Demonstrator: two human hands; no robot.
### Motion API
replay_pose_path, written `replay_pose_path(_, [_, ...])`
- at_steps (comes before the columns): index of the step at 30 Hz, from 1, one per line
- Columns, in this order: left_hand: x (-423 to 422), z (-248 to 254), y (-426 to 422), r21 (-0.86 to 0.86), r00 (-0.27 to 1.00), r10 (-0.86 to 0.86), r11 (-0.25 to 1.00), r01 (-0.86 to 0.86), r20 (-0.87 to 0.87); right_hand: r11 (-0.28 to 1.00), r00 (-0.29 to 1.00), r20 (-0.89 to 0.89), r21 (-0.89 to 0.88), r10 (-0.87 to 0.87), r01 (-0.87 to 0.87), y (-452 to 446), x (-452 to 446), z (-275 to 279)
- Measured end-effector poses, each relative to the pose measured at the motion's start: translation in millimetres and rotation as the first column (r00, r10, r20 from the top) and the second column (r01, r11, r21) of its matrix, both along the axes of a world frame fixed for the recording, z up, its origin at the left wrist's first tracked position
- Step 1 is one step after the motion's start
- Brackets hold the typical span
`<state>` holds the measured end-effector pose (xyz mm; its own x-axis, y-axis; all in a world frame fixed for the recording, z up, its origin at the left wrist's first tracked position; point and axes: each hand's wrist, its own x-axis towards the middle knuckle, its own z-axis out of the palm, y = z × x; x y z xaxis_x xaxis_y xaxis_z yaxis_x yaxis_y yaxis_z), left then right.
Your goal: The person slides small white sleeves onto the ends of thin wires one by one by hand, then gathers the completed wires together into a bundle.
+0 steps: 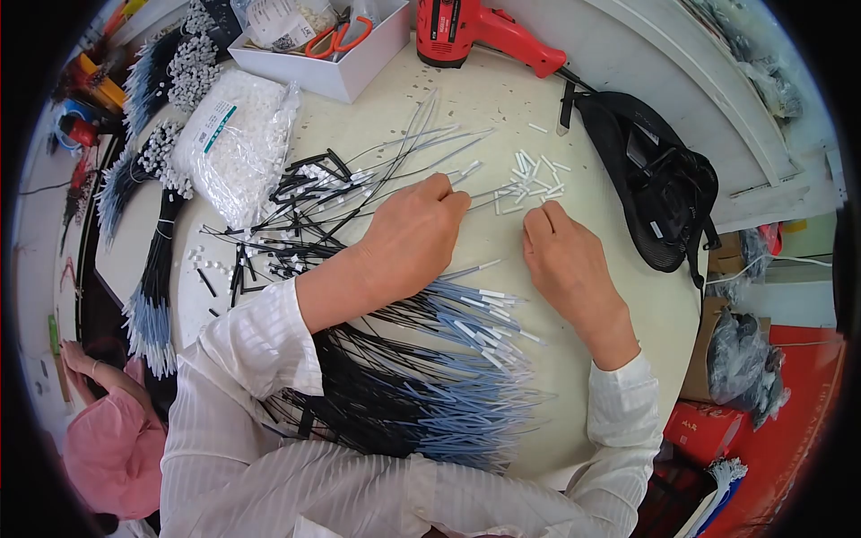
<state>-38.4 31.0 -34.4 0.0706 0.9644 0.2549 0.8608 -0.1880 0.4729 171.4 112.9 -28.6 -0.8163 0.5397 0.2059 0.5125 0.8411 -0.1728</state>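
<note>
My left hand [414,235] is closed in a pinch on a thin wire [484,194], whose grey end sticks out to the right from the fingertips. My right hand [570,267] hovers just below a scatter of short white tubes [535,175]; its thumb and fingertips are pressed together, and whatever they hold is hidden. Under and in front of my left forearm lies a large bundle of black wires [363,390] with blue-grey ends [475,412]. Several of those ends carry white sleeves [491,332]. Black tubes and white connectors [309,179] lie tangled among wires left of my left hand.
A clear bag of white parts [238,148] and tied wire bundles [160,260] lie at left. At the back are a white box [345,76] with orange-handled pliers [339,38] and a red heat gun [489,34]. A black bag [650,179] lies right. A person in pink [117,439] is lower left.
</note>
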Motion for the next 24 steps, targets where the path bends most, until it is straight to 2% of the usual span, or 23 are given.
replay_pose_path(1, [0, 1, 0, 0.046, 0.999, -0.017, 0.999, 0.016, 0.033, 0.999, 1.0, 0.017, -0.036, -0.007, 0.007, -1, 0, 2])
replay_pose_path(3, [0, 8, 1, 0.137, 0.994, -0.055, 0.99, 0.042, 0.096, 0.986, 0.98, -0.199, -0.163, -0.013, -0.02, 1, -1, 5])
replay_pose_path(4, [1, 11, 2, 0.095, 0.979, -0.048, 0.995, 0.029, 0.2, 0.974, 0.953, -0.302, -0.223, -0.025, -0.045, 2, -1, 7])
replay_pose_path(6, [2, 15, 2, 0.006, 0.916, -0.018, 1.0, 0.017, 0.401, 0.933, 0.915, -0.388, -0.357, -0.109, -0.04, 8, 0, 9])
replay_pose_path(7, [3, 17, 1, -0.011, 0.908, -0.014, 1.0, 0.021, 0.418, 0.906, 0.892, -0.425, -0.421, -0.156, -0.042, 10, 1, 10])
replay_pose_path(10, [5, 18, 1, -0.034, 0.891, -0.015, 0.999, 0.034, 0.453, 0.623, 0.719, -0.508, -0.771, -0.475, -0.133, 8, 0, 10])
replay_pose_path(13, [6, 18, 2, -0.016, 0.891, -0.039, 0.998, 0.052, 0.452, 0.554, 0.579, -0.543, -0.813, -0.608, -0.18, 4, -6, 15])
replay_pose_path(16, [6, 26, 1, -0.042, 0.89, -0.058, 0.995, 0.087, 0.452, 0.463, 0.651, -0.474, -0.862, -0.593, -0.206, 8, 0, 17])
replay_pose_path(19, [7, 27, 0, -0.064, 0.886, -0.053, 0.994, 0.094, 0.461, 0.453, 0.564, -0.499, -0.86, -0.658, -0.232, 8, -3, 15])
replay_pose_path(22, [6, 27, 0, -0.044, 0.886, -0.045, 0.996, 0.073, 0.461, 0.332, 0.546, -0.443, -0.896, -0.711, -0.295, 20, 6, 7])
replay_pose_path(24, [6, 24, 1, -0.041, 0.88, -0.05, 0.996, 0.079, 0.473, 0.23, 0.602, -0.385, -0.919, -0.699, -0.321, 25, 12, 5])
